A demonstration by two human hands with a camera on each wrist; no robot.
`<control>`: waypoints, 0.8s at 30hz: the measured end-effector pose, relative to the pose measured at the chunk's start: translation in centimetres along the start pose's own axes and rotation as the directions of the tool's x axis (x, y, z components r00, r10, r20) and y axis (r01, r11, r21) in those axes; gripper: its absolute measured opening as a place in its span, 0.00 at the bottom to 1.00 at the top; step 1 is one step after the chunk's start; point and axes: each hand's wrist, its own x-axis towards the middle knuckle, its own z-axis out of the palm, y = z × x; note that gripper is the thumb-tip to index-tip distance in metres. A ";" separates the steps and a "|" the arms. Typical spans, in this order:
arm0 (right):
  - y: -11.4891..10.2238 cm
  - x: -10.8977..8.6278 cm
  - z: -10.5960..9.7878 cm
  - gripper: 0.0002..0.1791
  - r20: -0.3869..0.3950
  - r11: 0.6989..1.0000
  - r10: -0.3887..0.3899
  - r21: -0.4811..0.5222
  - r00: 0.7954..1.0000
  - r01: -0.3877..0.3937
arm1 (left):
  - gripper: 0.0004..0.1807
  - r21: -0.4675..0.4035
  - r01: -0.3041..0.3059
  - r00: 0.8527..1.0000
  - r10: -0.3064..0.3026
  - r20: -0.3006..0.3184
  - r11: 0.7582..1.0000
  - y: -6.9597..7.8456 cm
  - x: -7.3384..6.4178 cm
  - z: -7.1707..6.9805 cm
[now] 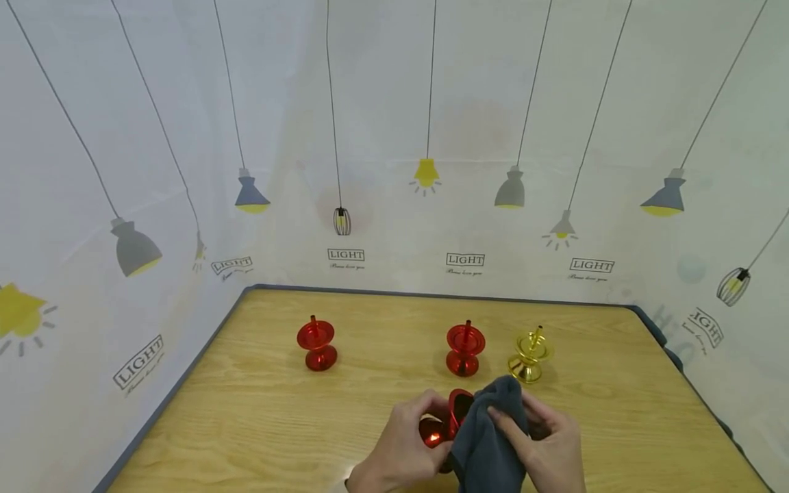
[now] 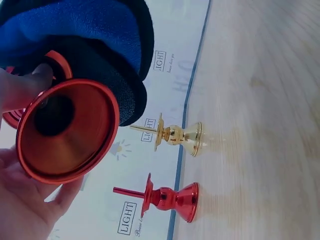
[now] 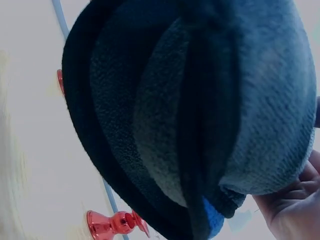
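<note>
Above the pale wood-grain table, the left hand grips a shiny red flared candle holder, probably steadying it for the dark blue-grey fabric cloth that the right hand pinches, while the left wrist view alone shows the holder's hollow base.

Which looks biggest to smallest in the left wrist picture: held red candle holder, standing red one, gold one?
1. Held red candle holder, clearly largest.
2. Standing red holder and gold holder: too alike to rank; nearness may matter.
</note>
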 end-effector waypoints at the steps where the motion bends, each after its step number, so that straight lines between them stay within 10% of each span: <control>1: 0.0 0.0 0.0 0.25 0.007 1.000 -0.009 0.005 1.000 0.009 | 0.21 -0.001 0.000 1.000 0.000 0.008 1.000 0.0 0.0 0.0; 11: 0.0 0.0 -0.5 0.25 0.064 1.000 -0.016 0.027 0.998 0.014 | 0.10 -0.034 -0.037 0.992 0.041 0.118 0.999 -0.2 0.0 -0.4; 24: 0.5 0.0 -0.6 0.24 0.096 0.999 -0.030 0.044 0.995 0.026 | 0.25 -0.223 0.170 0.935 -0.086 0.345 0.960 -0.8 0.4 -1.6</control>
